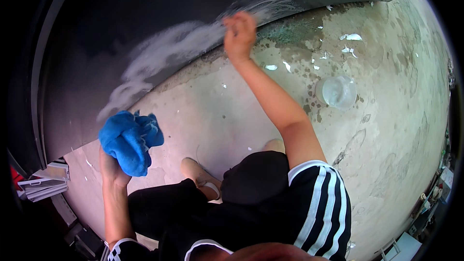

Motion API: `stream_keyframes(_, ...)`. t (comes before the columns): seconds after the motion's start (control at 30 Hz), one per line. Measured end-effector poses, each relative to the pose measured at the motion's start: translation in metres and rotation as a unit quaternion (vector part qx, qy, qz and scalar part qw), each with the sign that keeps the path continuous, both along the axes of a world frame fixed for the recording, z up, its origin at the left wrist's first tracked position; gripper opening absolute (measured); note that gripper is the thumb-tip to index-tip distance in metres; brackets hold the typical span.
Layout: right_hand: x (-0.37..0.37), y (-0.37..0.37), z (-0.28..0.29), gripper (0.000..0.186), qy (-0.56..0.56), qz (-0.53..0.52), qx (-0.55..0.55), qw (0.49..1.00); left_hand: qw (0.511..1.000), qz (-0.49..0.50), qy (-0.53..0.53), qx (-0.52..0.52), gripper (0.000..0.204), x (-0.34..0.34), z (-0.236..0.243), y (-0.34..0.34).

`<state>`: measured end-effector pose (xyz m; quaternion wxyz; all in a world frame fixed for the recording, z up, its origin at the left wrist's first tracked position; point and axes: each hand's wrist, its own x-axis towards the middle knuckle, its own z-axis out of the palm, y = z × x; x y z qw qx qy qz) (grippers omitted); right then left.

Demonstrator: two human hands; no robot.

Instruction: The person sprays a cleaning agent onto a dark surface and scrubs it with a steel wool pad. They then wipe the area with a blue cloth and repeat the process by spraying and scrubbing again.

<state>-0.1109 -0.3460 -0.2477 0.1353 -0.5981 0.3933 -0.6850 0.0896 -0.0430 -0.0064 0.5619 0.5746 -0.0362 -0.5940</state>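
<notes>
My left hand [116,169] is closed round a bunched blue cloth [126,141], which hides most of the fingers. It is held up in front of the lower part of a dark upright panel [96,38]. My right arm reaches forward to that panel's bottom edge. There my right hand [239,37] is slightly blurred, its fingers curled together; what they hold, if anything, cannot be made out. A whitish smear [169,43] runs along the panel from near the cloth to beyond my right hand, with streaky marks at its far end.
On the concrete floor [386,130], a clear plastic tub [338,92] of water stands right of my right forearm. White scraps [352,36] and dark wet spots lie around it. My bent knees and shoes [195,171] are below. Stacked white pieces [46,186] sit at the left edge.
</notes>
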Motion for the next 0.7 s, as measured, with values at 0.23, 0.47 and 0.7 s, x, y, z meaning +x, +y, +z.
stream_keyframes(0.23, -0.004, -0.017, 0.058, 0.014, -0.122, -0.014, 0.005, 0.992, 0.999, -0.008, -0.027, 0.017, 0.045, -0.02, 0.003, -0.008)
stream_keyframes(0.47, 0.006, 0.022, -0.025, 0.023, 0.083, 0.12, 0.012, 0.989, 0.998, -0.022, -0.053, 0.035, 0.045, -0.022, -0.003, -0.017)
stream_keyframes(0.7, 0.002, -0.015, 0.045, 0.02, -0.045, -0.031, -0.07, 0.996, 0.997, 0.011, -0.058, 0.04, 0.047, -0.019, -0.001, -0.006)
